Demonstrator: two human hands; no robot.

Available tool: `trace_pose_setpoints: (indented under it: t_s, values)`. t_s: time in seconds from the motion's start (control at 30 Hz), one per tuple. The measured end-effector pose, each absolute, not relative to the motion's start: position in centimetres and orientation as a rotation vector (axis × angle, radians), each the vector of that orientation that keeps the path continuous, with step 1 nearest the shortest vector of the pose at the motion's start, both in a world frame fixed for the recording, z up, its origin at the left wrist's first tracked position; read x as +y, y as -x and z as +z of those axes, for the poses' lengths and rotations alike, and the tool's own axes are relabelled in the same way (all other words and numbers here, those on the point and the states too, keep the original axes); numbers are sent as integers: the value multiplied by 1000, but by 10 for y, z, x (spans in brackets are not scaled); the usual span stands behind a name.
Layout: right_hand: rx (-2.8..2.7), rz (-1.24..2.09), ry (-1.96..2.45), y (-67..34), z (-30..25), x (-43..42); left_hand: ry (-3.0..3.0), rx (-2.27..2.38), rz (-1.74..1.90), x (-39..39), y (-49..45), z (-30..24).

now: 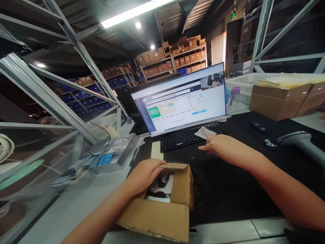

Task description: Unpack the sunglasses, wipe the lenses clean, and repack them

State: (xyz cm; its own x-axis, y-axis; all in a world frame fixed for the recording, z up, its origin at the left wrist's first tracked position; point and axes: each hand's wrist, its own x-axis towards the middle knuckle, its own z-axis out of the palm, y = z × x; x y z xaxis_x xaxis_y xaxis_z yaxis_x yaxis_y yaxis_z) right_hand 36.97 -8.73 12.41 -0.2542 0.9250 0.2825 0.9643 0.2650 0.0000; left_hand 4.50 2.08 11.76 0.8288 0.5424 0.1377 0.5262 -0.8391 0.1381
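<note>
An open cardboard box (157, 217) stands at the near edge of the desk with its flaps folded out. Inside it lies a white printed package (162, 189) with dark shapes on it. My left hand (146, 174) grips the box's left and far edge; part of its fingers is hidden. Over the keyboard (177, 139), my right hand (219, 145) is closed on a crumpled white piece of paper (203, 132). Dark plastic (200, 183) lies along the box's right side.
A lit monitor (180, 105) stands behind the keyboard. On the right are a mouse (259, 127), a barcode scanner (299, 142) and a cardboard carton (276, 100). A grey tray (122, 159) of small items sits left, beside metal shelf frames (61, 84).
</note>
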Motion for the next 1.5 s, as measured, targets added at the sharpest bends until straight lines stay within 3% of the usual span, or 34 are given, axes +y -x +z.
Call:
trace_pose_setpoints:
  t_s: [0.2, 0.37, 0.47, 0.63, 0.77, 0.97, 1.17, 1.33, 1.5]
  values:
    - [-2151, -282, 1568, -391, 118, -102, -2708, 1495, -19, 2, -12, 155]
    - [-1942, -572, 1886, -388, 120, -102, -2187, 1881, -15, -4, 23, 162]
    - [-1840, -771, 1886, -354, 122, -114, -1966, 1886, 98, -6, 31, 151]
    - [-2316, -626, 1063, -271, 104, -147, -1949, 1835, 231, -8, 28, 137]
    - [-2522, -745, 804, -223, 95, -150, -1976, 1780, 282, -8, 26, 135]
    - [-2540, -1021, 777, -194, 97, -145, -1961, 1713, 353, -10, 25, 133]
    - [-2486, -1178, 1092, -223, 96, -150, -1814, 1563, 539, -12, 33, 128]
    - [-2461, -987, 1347, -252, 81, -148, -1488, 1270, 889, -17, 29, 108]
    - [-2151, -263, 1513, -295, 61, -141, -1447, 1356, 1091, -10, 39, 55]
